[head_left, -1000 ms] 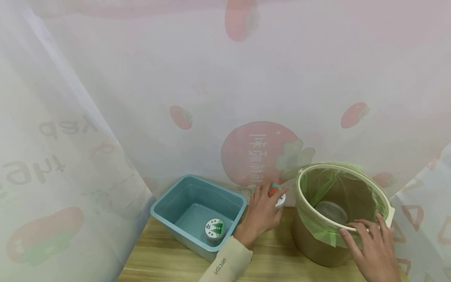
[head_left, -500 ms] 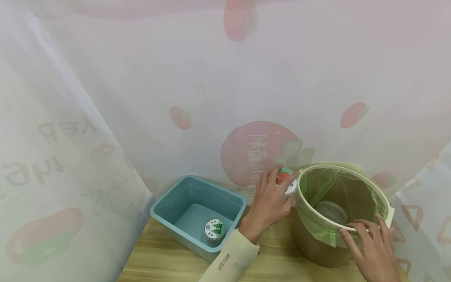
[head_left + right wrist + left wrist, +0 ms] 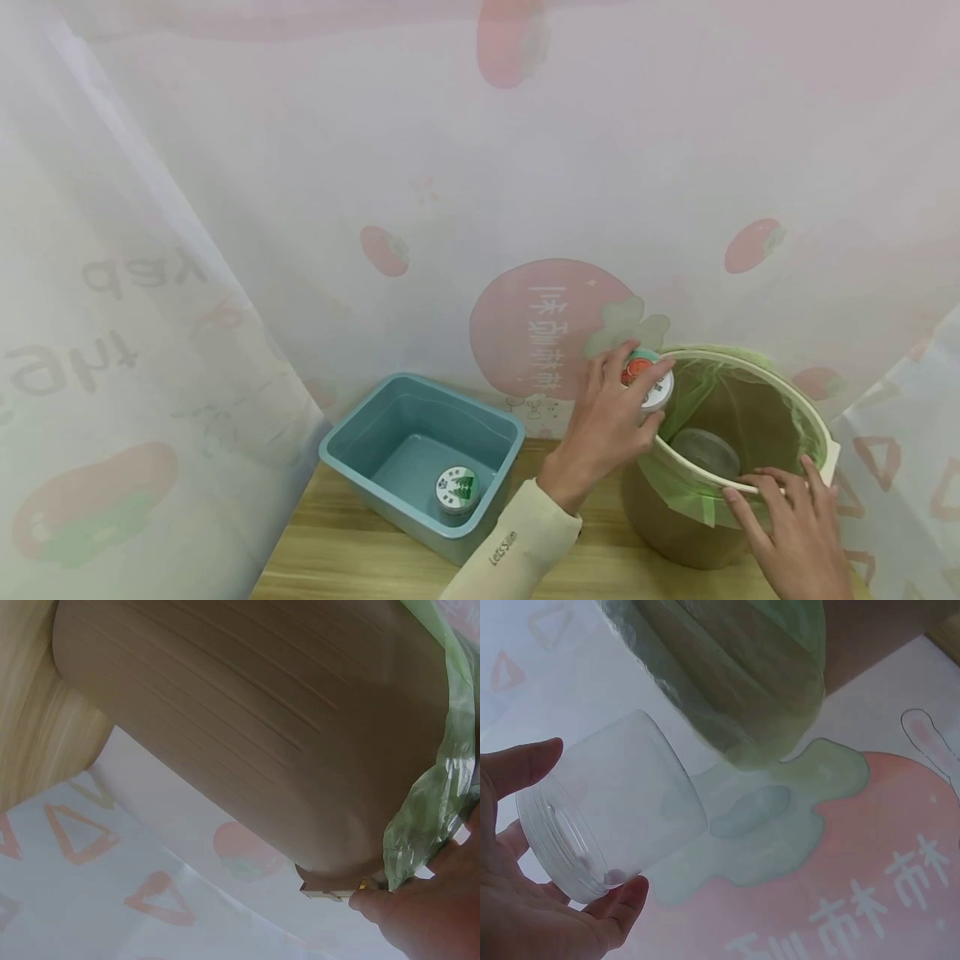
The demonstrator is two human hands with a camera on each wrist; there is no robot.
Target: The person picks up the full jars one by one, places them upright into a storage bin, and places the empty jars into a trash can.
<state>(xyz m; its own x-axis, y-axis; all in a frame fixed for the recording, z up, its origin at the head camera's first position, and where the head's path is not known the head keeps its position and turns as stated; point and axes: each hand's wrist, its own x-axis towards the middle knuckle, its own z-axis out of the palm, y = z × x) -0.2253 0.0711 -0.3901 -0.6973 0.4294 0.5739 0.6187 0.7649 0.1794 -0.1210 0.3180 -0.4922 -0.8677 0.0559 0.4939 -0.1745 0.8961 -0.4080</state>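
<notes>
Just above the left side of the trash can's rim, my left hand (image 3: 603, 425) grips a clear plastic jar (image 3: 630, 802) by its lid end. In the head view the white lid (image 3: 658, 392) shows a red and green label; the jar is tilted. The left wrist view shows thumb and fingers around the lid edge, with the see-through body pointing away. My right hand (image 3: 802, 525) holds the near right rim of the brown trash can (image 3: 675, 529), fingers bent over it. A green bag (image 3: 686, 492) lines the can and folds over its rim.
A blue plastic basin (image 3: 360, 479) stands on the wooden table (image 3: 330, 550) to the left. Inside it is another jar (image 3: 457, 490), its white lid printed with green. A pale round shape (image 3: 705, 452) shows low inside the can. A printed curtain (image 3: 420, 167) hangs behind.
My left hand has carried the jar up and to the right, from near the table between basin and can to the can's left rim. My right hand stays at the rim.
</notes>
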